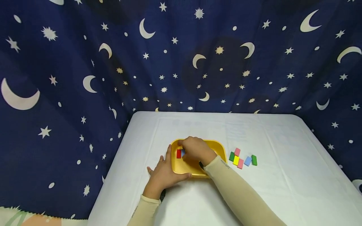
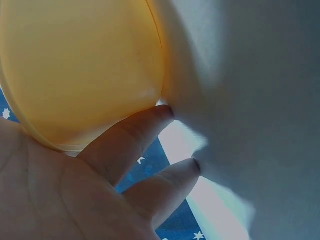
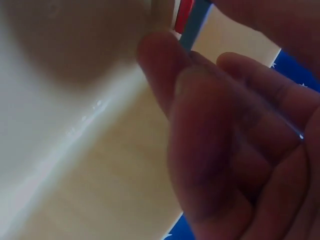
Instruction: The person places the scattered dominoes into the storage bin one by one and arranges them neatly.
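A yellow plastic tray [image 1: 222, 150] with raised walls stands on the white table. My left hand [image 1: 165, 175] rests against its left front corner, thumb along the front wall and forefinger up the left side; the left wrist view shows its fingers [image 2: 137, 132] fairly straight beneath the tray wall. Inside the tray my right hand [image 1: 198, 150] reaches down with curled fingers and pinches a small blue block [image 3: 195, 22]. A red block [image 1: 178, 153] stands on the tray floor just left of the blue one. The right hand and forearm hide part of the tray's inside.
Right of the tray lie several loose blocks: green [image 1: 232, 156], pink [image 1: 237, 152], yellow [image 1: 236, 160], another pink [image 1: 240, 163], blue [image 1: 247, 161] and another green [image 1: 254, 160]. A dark blue curtain [image 1: 181, 62] with moons and stars hangs behind and beside the table [image 1: 282, 188].
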`<state>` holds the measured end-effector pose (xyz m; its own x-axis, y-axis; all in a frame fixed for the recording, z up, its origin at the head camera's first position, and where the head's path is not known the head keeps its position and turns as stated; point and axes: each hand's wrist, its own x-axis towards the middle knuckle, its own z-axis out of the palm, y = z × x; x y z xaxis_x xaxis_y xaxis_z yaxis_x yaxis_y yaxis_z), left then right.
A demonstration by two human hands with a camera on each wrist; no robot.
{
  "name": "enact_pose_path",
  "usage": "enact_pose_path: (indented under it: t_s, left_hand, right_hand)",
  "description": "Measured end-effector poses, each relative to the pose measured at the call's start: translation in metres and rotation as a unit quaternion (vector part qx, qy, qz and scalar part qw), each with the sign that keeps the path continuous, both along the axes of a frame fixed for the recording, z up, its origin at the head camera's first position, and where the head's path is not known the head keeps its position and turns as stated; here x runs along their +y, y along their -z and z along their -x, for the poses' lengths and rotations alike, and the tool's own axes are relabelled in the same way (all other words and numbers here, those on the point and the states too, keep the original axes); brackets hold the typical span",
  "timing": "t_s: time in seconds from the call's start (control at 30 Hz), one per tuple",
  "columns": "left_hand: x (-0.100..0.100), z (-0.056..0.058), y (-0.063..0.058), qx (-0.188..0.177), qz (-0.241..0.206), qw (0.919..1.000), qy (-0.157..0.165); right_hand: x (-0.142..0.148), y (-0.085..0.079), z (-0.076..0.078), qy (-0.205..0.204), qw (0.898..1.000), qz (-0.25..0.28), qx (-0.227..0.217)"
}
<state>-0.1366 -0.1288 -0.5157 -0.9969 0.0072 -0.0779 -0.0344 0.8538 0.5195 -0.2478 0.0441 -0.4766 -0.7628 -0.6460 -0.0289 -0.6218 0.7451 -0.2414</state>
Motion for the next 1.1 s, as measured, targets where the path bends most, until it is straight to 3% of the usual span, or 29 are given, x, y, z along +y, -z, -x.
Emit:
enact_pose_path:
  t_s: [0.4, 1.1]
  left_hand:
    - [-0.0013, -0.0016, -0.0003, -0.004, 0.002, 1.0000, -0.001]
    - [-0.0008, -0.0010, -0.0013, -0.002, -0.004, 1.0000, -0.002]
  right_hand:
    - [-0.0021, 0.0048, 0.0022, 0.009, 1.000, -0.021, -0.008]
    - [0.0009, 0.0021, -0.0001, -0.002, 1.000, 0.009, -0.028]
